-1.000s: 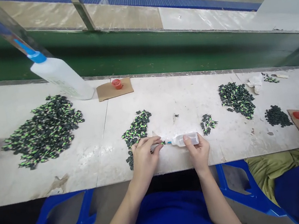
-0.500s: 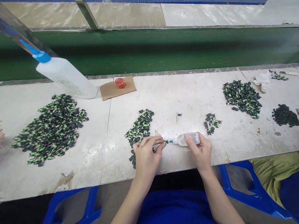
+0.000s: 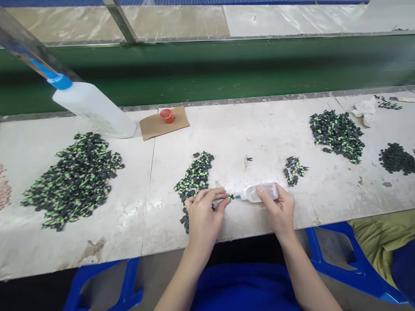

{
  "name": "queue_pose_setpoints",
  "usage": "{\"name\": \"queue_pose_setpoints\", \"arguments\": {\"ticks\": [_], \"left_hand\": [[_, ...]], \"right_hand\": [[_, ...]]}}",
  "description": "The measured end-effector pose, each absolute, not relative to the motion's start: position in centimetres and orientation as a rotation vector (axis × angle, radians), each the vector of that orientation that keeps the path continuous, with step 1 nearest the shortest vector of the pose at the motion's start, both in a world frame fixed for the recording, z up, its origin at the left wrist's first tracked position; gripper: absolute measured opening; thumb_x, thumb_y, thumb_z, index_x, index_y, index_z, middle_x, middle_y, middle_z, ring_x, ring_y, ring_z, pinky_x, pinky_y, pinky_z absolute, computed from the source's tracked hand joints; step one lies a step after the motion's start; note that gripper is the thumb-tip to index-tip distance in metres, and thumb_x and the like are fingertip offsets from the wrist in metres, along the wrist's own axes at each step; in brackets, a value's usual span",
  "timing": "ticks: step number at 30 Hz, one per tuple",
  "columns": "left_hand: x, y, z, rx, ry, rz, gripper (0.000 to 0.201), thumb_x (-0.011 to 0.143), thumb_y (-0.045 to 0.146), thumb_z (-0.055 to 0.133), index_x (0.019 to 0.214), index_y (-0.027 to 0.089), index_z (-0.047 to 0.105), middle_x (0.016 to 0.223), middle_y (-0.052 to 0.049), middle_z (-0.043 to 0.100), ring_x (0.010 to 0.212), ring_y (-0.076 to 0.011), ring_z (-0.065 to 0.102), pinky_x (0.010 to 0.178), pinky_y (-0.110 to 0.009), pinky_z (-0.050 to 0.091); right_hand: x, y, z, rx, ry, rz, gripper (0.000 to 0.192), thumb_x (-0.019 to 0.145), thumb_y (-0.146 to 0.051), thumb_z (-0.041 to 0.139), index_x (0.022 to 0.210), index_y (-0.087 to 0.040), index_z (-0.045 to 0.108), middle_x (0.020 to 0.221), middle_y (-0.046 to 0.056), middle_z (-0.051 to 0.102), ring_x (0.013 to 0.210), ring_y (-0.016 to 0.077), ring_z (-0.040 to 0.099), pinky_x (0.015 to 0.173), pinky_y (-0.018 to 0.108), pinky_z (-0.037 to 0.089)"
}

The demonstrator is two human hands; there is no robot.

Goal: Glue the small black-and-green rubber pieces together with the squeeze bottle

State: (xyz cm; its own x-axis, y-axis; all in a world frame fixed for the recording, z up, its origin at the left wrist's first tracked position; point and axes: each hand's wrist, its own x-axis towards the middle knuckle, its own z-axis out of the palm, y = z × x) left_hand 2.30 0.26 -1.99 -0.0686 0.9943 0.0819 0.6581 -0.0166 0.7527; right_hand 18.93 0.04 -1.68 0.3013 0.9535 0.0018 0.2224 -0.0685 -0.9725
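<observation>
Item, left hand [image 3: 205,212]: fingers pinching one black-and-green piece [image 3: 231,197] over the counter [image 3: 250,125], at the blue nozzle [image 3: 237,197] (actual contact too small to tell). Item, right hand [image 3: 282,209]: fingers closed round a clear squeeze bottle [image 3: 251,194], nozzle towards the left. Work in progress: this single piece, apparently unfinished. Loose pile [image 3: 196,173] beside the left hand: probably pieces yet to be handled. Small cluster [image 3: 294,169] near the right hand: possibly finished; unconfirmed. Overall share completed: cannot be told.
</observation>
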Motion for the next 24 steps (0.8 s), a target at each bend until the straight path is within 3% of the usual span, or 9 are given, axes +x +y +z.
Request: {"name": "queue_pose_setpoints", "arguments": {"ticks": [18, 24], "left_hand": [[2.5, 0.5, -1.5, 1.615, 1.774, 0.839, 0.013, 0.074, 0.012, 0.068, 0.079, 0.024, 0.066, 0.084, 0.000, 0.076, 0.092, -0.0246, 0.067, 0.083, -0.041, 0.033], [2.5, 0.5, -2.2, 1.716, 1.730, 0.920, 0.016, 0.072, 0.012, 0.068, 0.080, 0.026, 0.068, 0.083, 0.000, 0.076, 0.090, -0.0241, 0.065, 0.080, -0.041, 0.033]], "right_hand": [[19.5, 0.4, -2.3, -1.457, -0.911, 0.830, 0.034, 0.072, -0.046, 0.067, 0.059, -0.017, 0.055, 0.053, -0.003, 0.051, 0.051, 0.0110, 0.045, 0.048, 0.023, 0.037], [20.5, 1.9, -1.3, -1.299, -0.846, 0.855, 0.032, 0.064, -0.038, 0.077, 0.077, -0.018, 0.056, 0.072, 0.000, 0.064, 0.068, 0.0159, 0.061, 0.067, 0.030, 0.050]]}}
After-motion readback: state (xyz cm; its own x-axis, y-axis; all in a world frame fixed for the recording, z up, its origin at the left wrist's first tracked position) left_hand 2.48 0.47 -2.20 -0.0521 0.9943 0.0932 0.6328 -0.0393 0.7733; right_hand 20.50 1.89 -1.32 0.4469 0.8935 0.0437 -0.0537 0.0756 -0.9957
